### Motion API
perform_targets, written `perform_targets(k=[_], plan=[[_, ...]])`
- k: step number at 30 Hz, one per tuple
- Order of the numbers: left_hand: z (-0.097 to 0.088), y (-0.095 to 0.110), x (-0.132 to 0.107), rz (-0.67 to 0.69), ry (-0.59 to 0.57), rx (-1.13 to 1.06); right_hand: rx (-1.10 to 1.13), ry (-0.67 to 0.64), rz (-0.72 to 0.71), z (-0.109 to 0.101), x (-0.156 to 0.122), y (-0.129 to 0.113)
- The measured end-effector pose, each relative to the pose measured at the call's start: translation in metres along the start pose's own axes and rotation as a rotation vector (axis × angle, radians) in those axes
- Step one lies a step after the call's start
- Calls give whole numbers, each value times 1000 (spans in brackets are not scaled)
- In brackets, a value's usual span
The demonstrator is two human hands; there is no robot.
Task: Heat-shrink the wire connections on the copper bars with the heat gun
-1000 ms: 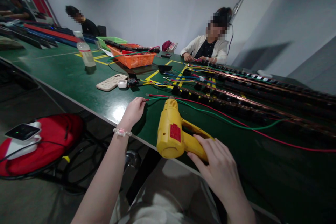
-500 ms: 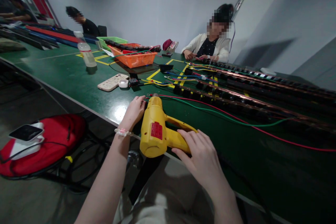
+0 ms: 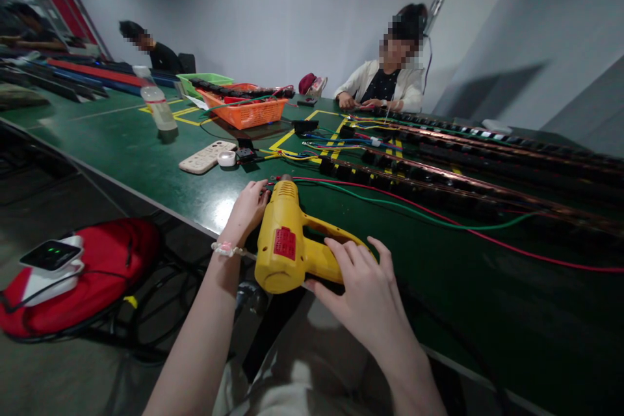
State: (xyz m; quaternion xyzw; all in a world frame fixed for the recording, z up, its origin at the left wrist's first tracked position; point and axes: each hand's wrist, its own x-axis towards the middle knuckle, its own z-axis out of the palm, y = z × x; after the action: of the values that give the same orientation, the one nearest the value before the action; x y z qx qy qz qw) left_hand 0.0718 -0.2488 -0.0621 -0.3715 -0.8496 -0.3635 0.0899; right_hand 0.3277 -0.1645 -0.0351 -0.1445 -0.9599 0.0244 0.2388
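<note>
Right grip (image 3: 363, 289) clamps the yellow heat gun (image 3: 285, 244); left grip (image 3: 248, 205), half-hidden behind the nozzle, perhaps pinches a red wire (image 3: 341, 183).

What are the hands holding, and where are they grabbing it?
The right hand grips the yellow heat gun by its handle. The left hand seems to pinch the red wire at its end, right by the gun's nozzle.

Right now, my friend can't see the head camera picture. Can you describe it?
A right hand grips a yellow heat gun at a green table, while the left hand holds a red wire at its nozzle. Across the table, another person sits beside long black strips.
</note>
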Motion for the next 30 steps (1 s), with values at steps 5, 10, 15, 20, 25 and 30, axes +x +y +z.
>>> perform_targets(k=[5, 10, 15, 20, 25, 30], plan=[[-6, 6, -1, -6, -18, 14, 32, -9, -21, 6, 5, 2], [-8, 12, -2, -38, -35, 22, 85, -6, -5, 7, 6, 5], [-8, 11, -3, -30, -41, -5, 116, -27, 30, 4, 9, 4], [-6, 7, -3, -10, -11, -17, 124, -49, 52, 4, 10, 4], [-4, 5, -2, -10, 0, -14, 122, -52, 50, 4, 8, 5], [0, 2, -1, -15, 14, -21, 113, -59, 51, 2, 9, 4]])
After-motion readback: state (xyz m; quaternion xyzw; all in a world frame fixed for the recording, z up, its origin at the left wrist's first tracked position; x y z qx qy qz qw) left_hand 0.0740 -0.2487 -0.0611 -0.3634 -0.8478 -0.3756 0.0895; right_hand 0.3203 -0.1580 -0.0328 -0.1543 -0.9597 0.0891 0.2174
